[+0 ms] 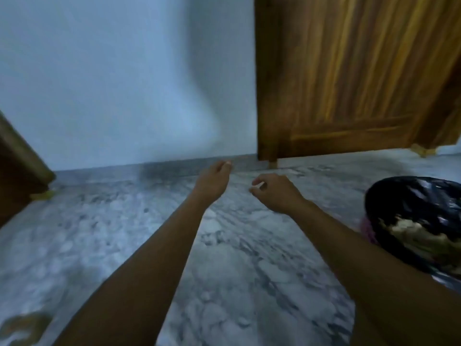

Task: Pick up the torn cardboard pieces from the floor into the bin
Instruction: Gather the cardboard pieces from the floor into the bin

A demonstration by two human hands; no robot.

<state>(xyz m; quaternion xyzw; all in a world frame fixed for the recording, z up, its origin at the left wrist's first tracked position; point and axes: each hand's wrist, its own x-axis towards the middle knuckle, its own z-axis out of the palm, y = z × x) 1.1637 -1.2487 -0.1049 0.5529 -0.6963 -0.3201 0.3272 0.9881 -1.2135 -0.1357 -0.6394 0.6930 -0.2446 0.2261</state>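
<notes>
The view is blurred. My left hand (215,179) reaches forward over the grey marble floor (224,258) toward the skirting, fingers curled together, with nothing visible in it. My right hand (274,192) hovers just to its right, fingers pinched on a small pale scrap (257,187) that looks like a torn cardboard piece. The bin (389,196), lined with a shiny black bag, stands at the right edge, below and right of my right hand. Pale brownish scraps (419,232) lie inside it.
A wooden door (349,76) hangs ajar at the upper right, its bottom corner close above the hands. A pale blue wall (112,83) runs behind. Dark wooden furniture (17,171) stands at the left. A brownish blurred shape (25,325) lies at the bottom left.
</notes>
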